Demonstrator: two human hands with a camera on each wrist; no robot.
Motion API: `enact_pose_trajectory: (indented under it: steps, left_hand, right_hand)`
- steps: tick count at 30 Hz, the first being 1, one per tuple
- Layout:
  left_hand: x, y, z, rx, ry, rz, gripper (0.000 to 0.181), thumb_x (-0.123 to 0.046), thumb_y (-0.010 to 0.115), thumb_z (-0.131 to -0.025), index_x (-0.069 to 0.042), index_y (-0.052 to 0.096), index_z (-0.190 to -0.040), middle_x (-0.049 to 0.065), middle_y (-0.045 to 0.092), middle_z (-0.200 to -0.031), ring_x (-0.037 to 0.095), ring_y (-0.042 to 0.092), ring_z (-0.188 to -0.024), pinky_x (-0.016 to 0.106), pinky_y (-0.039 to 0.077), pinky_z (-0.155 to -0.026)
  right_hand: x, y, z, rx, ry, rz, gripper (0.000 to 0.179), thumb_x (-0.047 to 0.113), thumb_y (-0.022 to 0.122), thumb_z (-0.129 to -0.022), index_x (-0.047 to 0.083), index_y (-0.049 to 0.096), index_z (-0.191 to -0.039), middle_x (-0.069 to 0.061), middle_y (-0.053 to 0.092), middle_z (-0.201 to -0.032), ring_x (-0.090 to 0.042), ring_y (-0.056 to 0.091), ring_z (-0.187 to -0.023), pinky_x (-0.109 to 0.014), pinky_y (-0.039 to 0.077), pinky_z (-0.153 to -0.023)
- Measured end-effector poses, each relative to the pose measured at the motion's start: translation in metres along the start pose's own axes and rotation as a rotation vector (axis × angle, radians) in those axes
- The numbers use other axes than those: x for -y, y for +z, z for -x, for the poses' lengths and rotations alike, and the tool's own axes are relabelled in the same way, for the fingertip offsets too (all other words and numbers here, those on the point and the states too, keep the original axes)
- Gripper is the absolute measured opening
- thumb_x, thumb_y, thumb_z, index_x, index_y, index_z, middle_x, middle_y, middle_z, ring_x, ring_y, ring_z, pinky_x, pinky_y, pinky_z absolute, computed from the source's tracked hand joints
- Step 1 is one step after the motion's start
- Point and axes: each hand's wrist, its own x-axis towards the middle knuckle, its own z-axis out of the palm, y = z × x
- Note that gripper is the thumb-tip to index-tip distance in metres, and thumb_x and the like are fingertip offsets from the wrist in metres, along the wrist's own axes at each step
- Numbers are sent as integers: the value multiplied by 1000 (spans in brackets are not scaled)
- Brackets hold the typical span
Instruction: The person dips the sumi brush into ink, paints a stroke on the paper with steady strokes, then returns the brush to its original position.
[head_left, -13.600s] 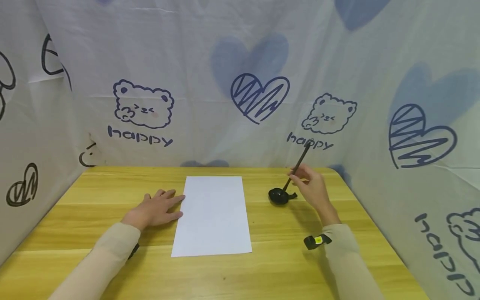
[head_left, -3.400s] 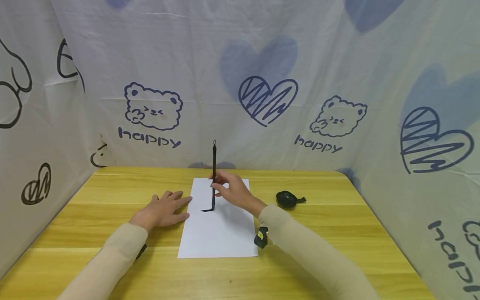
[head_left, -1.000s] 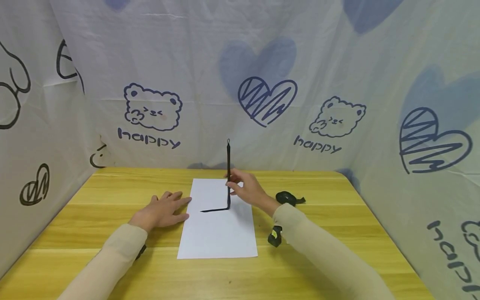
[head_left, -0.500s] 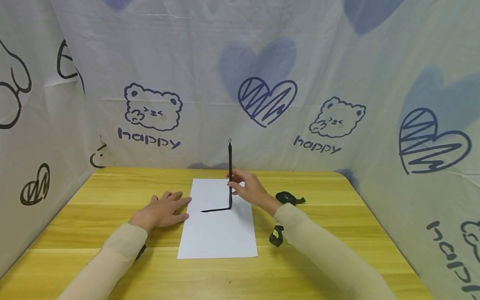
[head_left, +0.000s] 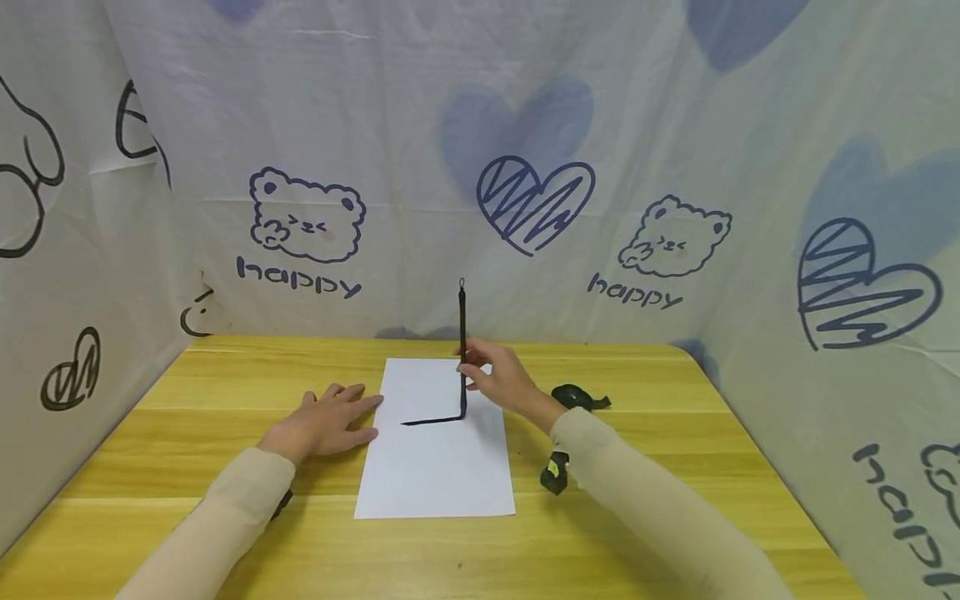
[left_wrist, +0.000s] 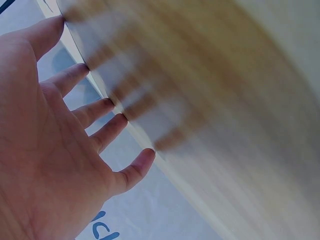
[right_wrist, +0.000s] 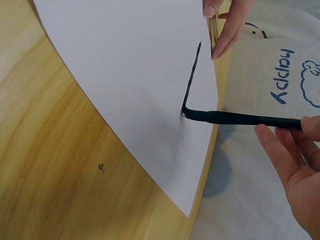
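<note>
My right hand (head_left: 498, 377) pinches a dark writing brush (head_left: 462, 342) upright over a white sheet of paper (head_left: 427, 475). The brush's bent tip touches the paper at the right end of a black ink stroke (head_left: 431, 421). In the right wrist view the brush (right_wrist: 235, 118) lies between thumb and fingertips, its bristles pressed sideways. My left hand (head_left: 322, 423) rests with fingers spread, thumb and fingertips at the paper's left edge. The left wrist view shows that hand (left_wrist: 65, 135) from the palm side, its fingertips touching the tabletop.
A small black ink dish (head_left: 572, 396) with a short handle stands right of the paper, partly behind the right forearm. The wooden table (head_left: 375, 558) is enclosed by a printed white cloth (head_left: 420, 250) at the back and sides.
Over the last seconds the brush moved rightward, lengthening the ink stroke; in the last half second it shifted only slightly. Earlier it was at the ink dish. The left hand stays at the paper's edge.
</note>
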Motion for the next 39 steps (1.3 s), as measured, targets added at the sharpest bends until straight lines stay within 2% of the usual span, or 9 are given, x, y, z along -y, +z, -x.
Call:
enact_pose_trajectory:
  steps: [8,19,24,30,36,39]
  left_hand:
    - [1,0,0,5,1,-1,66,-55,54,-102,-20,45,-158,24,38,-163,52,37,-146,80,29,-107]
    - [1,0,0,3,2,-5,67,-56,54,-102,-21,45,-158,23,38,-163,51,37,-147,79,30,-106]
    - [1,0,0,1,4,-8,67,-56,54,-102,-20,45,-158,23,38,-163,51,37,-146,80,30,-106]
    - [2,0,0,-2,5,-11,66,-55,54,-102,-20,45,-157,24,39,-162,51,38,-146,79,31,-106]
    - [2,1,0,-6,6,-9,66,-55,54,-102,-20,45,-157,24,39,-162,51,38,-146,79,31,-106]
    - [2,0,0,-7,7,-7,66,-55,54,-102,-20,45,-157,24,39,-162,51,38,-146,80,30,-106]
  right_hand:
    - [-1,-2,1,-7,18,11,20,-2,61,-100,0,64,-120,-26,70,-108,-33,70,-97,-44,64,-79]
    - [1,-2,2,-7,23,12,22,-2,61,-100,-3,64,-122,-21,71,-107,-33,70,-98,-44,64,-80]
    - [1,-2,3,-7,21,6,22,-2,62,-100,0,65,-121,-24,71,-107,-35,70,-99,-43,64,-80]
    - [2,-3,3,-10,26,19,22,-2,62,-100,0,65,-121,-20,72,-106,-32,70,-98,-41,64,-79]
    - [4,-5,4,-9,31,14,22,-1,61,-101,-4,64,-123,-23,71,-106,-34,70,-99,-45,63,-81]
    - [4,-6,5,-13,28,22,21,-1,61,-101,-2,64,-122,-23,71,-106,-34,70,-99,-45,63,-80]
